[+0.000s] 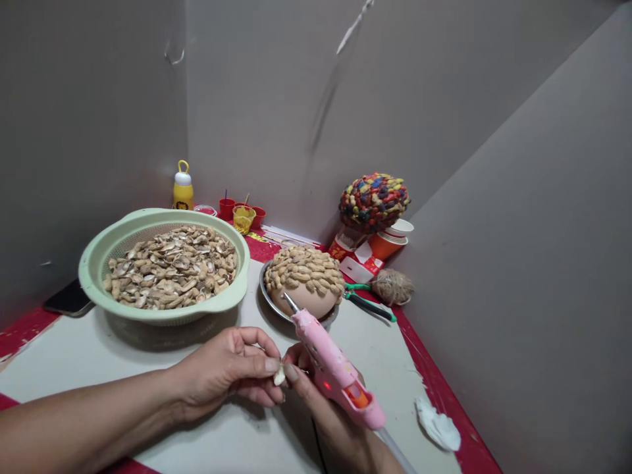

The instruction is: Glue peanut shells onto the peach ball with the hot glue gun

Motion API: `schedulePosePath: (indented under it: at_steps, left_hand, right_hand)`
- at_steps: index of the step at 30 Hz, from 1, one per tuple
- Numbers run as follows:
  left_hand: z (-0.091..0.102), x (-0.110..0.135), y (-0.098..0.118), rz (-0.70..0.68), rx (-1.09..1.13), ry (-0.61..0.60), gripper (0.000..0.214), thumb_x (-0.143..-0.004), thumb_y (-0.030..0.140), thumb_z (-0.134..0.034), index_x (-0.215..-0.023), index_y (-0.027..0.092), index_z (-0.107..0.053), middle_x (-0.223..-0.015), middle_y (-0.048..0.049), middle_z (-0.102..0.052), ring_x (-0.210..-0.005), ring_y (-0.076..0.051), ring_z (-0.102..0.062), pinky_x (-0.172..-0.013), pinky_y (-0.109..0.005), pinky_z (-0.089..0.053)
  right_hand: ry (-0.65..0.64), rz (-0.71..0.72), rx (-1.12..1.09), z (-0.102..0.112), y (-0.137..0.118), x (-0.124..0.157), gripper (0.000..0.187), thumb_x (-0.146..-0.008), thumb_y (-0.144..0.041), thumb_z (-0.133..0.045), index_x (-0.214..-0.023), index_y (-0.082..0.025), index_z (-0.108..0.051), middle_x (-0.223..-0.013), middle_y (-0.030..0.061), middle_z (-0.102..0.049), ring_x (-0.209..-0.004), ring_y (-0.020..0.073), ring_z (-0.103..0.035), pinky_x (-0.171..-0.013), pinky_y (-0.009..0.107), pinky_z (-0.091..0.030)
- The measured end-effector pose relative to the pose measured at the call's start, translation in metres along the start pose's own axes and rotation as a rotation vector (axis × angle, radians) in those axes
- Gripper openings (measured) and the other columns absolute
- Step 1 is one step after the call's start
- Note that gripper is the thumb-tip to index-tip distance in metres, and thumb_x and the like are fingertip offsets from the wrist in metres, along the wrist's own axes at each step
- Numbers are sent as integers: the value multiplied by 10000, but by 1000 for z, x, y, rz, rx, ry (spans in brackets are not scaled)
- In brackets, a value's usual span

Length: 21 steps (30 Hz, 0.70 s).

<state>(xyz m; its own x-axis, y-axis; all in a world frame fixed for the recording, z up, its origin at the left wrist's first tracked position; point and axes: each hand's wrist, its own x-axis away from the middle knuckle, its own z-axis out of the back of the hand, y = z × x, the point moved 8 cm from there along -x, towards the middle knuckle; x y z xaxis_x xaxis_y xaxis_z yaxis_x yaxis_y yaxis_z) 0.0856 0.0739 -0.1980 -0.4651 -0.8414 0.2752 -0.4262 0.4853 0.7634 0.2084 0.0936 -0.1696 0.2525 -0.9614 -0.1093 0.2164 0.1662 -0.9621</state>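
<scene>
My left hand [224,368] is closed in a pinch on a small peanut shell [279,376], pale side showing. The thumb of my right hand [320,405] meets the same shell from the other side. My right hand also holds a pink hot glue gun [328,352], its metal nozzle tilted up and left and a red light lit on its body. Beyond the nozzle, a beige egg-shaped form [309,301] rests in a metal bowl [263,293]. Peanut shells [306,266] cover its upper part; the lower front is bare.
A green colander [89,270] full of peanut shells stands at left, over a dark phone [69,299]. Paint cups [243,219] and a yellow bottle [183,191] are behind. At right are a multicoloured ball [374,203], twine [392,287], pliers [370,305] and a crumpled tissue [438,424].
</scene>
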Motion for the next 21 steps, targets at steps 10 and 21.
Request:
schedulePosePath:
  at_steps: [10,21]
  left_hand:
    - [12,-3,-8,27,46,15,305,-672,292,-848,-812,114,-642,-711,-61,-717,-631,-118,-686,-637,-214,-568]
    - [14,-5,-9,-14,56,32,302,-625,230,-873,-787,111,-648,-673,-31,-697,-596,-105,-653,-638,-222,-547]
  right_hand:
    - [-71,0,143,-1,7,-2,294,-828,-487,-643,-788,-196,-643,-768,42,-644,-691,184,-593,-639,291,-496]
    - [-26,93,298,-1,-3,-1,212,-835,-407,-615,-743,-216,-601,-732,31,-597,-651,196,-565,-590,302,-496]
